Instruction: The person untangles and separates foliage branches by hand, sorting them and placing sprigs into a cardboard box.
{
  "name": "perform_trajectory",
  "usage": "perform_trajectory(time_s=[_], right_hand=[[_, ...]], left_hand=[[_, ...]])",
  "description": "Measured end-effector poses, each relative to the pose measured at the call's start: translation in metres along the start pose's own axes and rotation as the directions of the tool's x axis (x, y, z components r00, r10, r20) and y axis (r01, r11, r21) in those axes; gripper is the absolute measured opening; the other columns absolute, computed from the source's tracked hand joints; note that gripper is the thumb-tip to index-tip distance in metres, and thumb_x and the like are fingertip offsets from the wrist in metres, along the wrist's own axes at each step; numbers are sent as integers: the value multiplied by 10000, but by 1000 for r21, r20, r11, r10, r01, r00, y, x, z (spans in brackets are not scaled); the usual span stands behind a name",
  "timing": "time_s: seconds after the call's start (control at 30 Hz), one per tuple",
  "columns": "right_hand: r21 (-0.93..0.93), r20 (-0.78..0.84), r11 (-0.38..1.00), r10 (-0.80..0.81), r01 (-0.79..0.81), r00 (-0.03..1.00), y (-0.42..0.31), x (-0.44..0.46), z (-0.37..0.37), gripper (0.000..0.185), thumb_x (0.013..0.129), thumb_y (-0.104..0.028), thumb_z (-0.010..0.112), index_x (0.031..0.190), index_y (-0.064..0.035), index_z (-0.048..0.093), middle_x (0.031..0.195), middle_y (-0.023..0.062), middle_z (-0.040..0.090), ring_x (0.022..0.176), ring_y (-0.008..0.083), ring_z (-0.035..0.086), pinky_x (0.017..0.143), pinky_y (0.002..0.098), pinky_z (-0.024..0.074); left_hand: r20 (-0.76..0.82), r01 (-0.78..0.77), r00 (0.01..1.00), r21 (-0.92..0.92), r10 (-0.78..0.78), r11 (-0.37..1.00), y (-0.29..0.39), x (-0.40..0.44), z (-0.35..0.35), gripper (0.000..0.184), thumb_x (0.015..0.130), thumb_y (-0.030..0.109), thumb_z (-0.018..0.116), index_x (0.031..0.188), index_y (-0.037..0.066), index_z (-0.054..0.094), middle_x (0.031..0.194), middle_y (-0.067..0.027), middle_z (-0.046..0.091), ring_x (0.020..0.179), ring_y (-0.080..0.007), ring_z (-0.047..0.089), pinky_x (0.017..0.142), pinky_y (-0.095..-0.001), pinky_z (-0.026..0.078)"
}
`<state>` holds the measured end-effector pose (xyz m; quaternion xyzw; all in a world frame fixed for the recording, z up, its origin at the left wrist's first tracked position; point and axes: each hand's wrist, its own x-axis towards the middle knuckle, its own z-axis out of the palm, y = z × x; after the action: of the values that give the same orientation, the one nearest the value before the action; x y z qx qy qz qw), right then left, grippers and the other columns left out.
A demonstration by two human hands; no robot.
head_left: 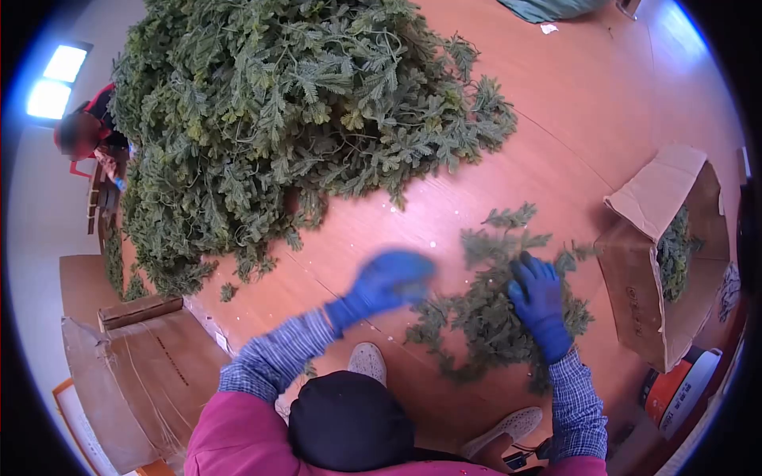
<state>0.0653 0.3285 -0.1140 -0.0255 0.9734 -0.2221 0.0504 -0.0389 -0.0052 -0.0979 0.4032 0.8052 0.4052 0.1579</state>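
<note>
My right hand point(541, 300), in a blue glove, is closed on a bunch of green fir-like sprigs point(492, 321) on the reddish table. Its fingers curl over the right side of the bunch, and leaves hide part of the grip. Left of the bunch, my left hand point(394, 278), also blue-gloved, is smeared by motion above the table. Its fingers cannot be made out, nor whether anything is in them. A large heap of the same green sprigs point(302, 119) rises beyond my hands, to the left.
To the right, an open cardboard box point(635, 293) on its side has greenery inside. Another cardboard box point(159, 373) stands at lower left. A person point(99, 119) is at the heap's far left side. A green cloth-like bundle point(556, 6) lies at the top edge.
</note>
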Motion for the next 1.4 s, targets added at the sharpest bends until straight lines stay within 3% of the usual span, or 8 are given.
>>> perform_trajectory(time_s=[0.1,0.27,0.43,1.0,1.03,1.1,1.23,1.4], right_hand=[[71,-149,997,-16,27,989,-14,11,-13,423,887,-350,500,1154,-34,584,1263,189,536,1138,359,511,999,476,357],[196,-209,969,-108,150,972,-52,27,-31,362,830,-228,572,1137,-36,588,1248,175,551,1078,347,545,952,465,405],[241,-166,934,-227,263,960,-62,22,-33,379,792,-189,616,1144,-53,592,1263,154,546,1112,325,536,965,460,404],[336,-164,894,-255,297,953,-84,37,-19,340,886,-243,566,1187,-86,590,1237,112,588,1027,277,589,933,391,439],[567,-238,755,-234,330,943,-94,42,-19,362,921,-248,550,1245,-88,574,1238,105,600,1006,264,612,918,373,461],[787,-36,596,-211,158,977,-110,58,-22,372,951,-274,513,1270,-91,568,1252,91,602,1035,243,617,941,363,462],[985,171,63,-330,-159,929,-128,87,-5,424,1003,-343,424,1304,-75,554,1272,64,599,1152,193,584,1027,344,426],[1000,16,0,-504,-18,863,-131,86,12,516,994,-403,439,1375,-55,469,1261,90,595,1155,203,579,1029,325,421]], left_hand=[[-388,235,917,714,93,659,-10,56,-91,216,766,165,643,979,198,655,769,-43,560,713,-223,534,633,-396,393],[-320,333,931,941,-174,53,-75,105,-131,119,825,155,561,910,163,644,813,-57,554,838,-235,538,722,-424,407],[-184,173,983,933,3,316,-26,59,-135,52,716,141,630,760,162,612,797,-68,525,863,-288,533,785,-417,410],[-230,128,973,507,-10,852,75,-77,-75,192,744,227,740,884,120,664,1091,-82,609,1129,-338,541,988,-511,401],[-281,303,905,-104,-320,947,74,-75,-76,214,813,242,702,918,72,625,1075,-86,603,1130,-339,556,979,-503,426],[-130,210,842,-815,-524,540,66,-63,-74,340,928,298,611,998,-18,506,1017,-99,581,1106,-339,600,909,-472,520],[17,230,838,-917,-546,325,59,-39,-77,403,891,332,648,1046,-5,490,1049,-136,584,1089,-363,609,825,-465,575],[86,295,784,-923,-615,247,66,-14,-76,363,926,305,576,1118,6,505,1212,-223,585,976,-332,664,813,-410,579]])
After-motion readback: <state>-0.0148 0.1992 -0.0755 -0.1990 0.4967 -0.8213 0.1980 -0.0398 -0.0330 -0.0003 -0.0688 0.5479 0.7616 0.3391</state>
